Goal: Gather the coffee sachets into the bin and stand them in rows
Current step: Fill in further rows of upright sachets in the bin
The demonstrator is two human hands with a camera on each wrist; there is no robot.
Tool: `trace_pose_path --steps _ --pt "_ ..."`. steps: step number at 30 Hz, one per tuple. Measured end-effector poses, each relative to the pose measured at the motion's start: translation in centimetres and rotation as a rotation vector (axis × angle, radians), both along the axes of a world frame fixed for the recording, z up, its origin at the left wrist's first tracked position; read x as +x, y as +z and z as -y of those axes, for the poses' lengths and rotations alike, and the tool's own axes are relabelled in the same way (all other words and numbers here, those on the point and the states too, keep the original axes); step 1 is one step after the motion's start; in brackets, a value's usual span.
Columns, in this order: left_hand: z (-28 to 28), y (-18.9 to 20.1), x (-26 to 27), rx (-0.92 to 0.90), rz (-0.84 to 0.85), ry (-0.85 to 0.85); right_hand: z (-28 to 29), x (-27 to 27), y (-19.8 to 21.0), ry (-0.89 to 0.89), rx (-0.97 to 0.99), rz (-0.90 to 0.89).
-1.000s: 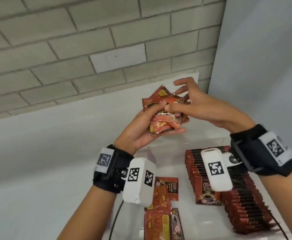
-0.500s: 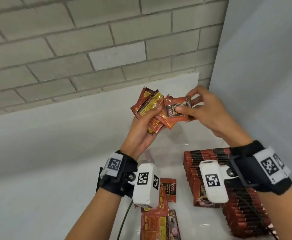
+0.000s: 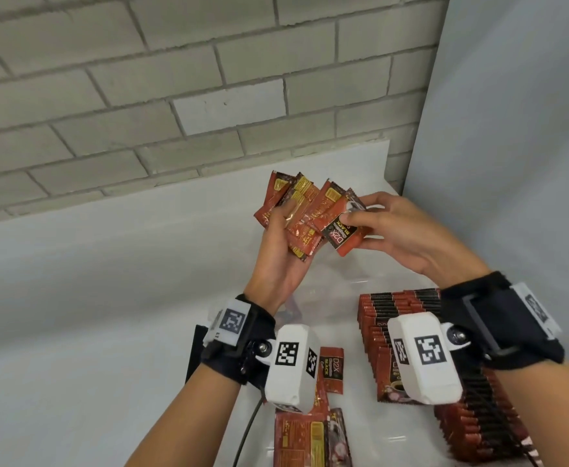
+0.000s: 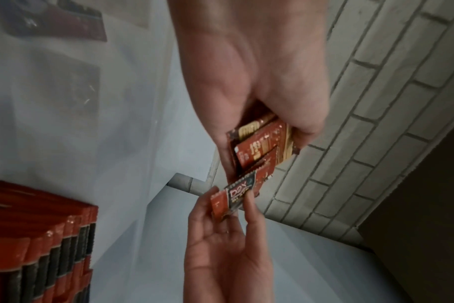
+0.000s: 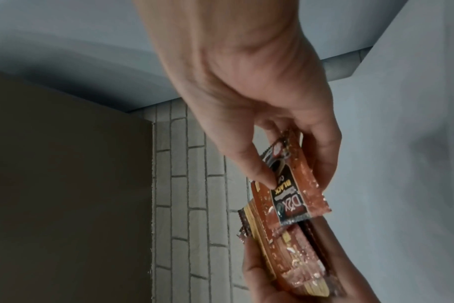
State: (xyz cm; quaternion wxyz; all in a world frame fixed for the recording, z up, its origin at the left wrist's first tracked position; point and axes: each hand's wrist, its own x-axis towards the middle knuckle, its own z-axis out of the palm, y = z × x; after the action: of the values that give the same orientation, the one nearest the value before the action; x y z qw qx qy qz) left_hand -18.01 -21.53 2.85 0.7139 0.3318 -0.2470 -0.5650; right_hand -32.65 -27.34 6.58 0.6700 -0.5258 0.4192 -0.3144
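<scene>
My left hand (image 3: pixel 283 237) grips a fanned bunch of red coffee sachets (image 3: pixel 296 210) held up above the table. My right hand (image 3: pixel 384 227) pinches one red-and-black sachet (image 3: pixel 342 232) by thumb and fingers, drawn a little to the right of the bunch and still overlapping it. The left wrist view shows that single sachet (image 4: pixel 233 197) just below the bunch (image 4: pixel 259 147). In the right wrist view the thumb lies on the single sachet (image 5: pixel 290 194) above the bunch (image 5: pixel 290 260). Below the hands, rows of standing sachets (image 3: pixel 401 311) fill the right side of the clear bin (image 3: pixel 330 298).
Loose sachets (image 3: pixel 332 365) lie flat on the bin floor at its left, more (image 3: pixel 310 439) at the bottom edge. A white table (image 3: pixel 91 298) spreads to the left, a brick wall (image 3: pixel 175 96) stands behind and a pale panel (image 3: pixel 512 129) on the right.
Both hands came down and nearer to me. The bunch in the left hand fanned out, and the right hand drew one sachet out to the right.
</scene>
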Motion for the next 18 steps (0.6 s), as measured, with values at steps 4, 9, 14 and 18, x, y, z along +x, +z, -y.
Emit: trace_pose_path --steps 4,9,14,18 --pt "0.0 -0.2 -0.1 -0.008 0.019 0.055 -0.1 -0.2 0.1 0.043 0.036 -0.038" --pt "0.1 -0.4 0.2 -0.074 -0.01 0.123 -1.3 0.6 -0.3 0.297 0.122 -0.067" --pt "-0.2 -0.3 0.4 -0.109 -0.006 0.087 -1.5 1.2 -0.9 0.278 0.15 -0.017" --pt "-0.3 0.1 0.2 -0.105 -0.022 0.093 -0.8 0.8 -0.8 0.162 0.157 0.016"
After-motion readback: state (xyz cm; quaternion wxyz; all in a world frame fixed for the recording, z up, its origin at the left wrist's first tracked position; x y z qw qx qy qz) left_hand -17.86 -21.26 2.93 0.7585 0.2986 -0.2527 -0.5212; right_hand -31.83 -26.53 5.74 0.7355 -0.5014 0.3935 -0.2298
